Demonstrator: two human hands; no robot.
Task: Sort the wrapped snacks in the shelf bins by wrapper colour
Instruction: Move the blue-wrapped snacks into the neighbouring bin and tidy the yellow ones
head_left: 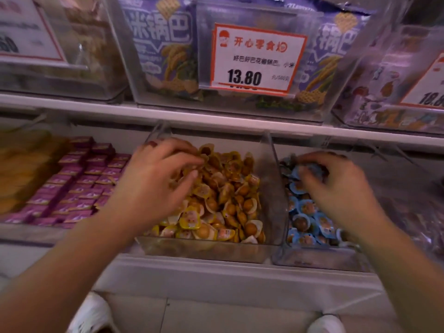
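While both arms are stretched to the lower shelf, the left hand is seen in the middle clear bin, its grip curled onto yellow-wrapped snacks. Over the right bin, blue-wrapped snacks are pinched by the right hand. Purple packets lie far left.

The white shelf carries clear bins of wrapped snacks.
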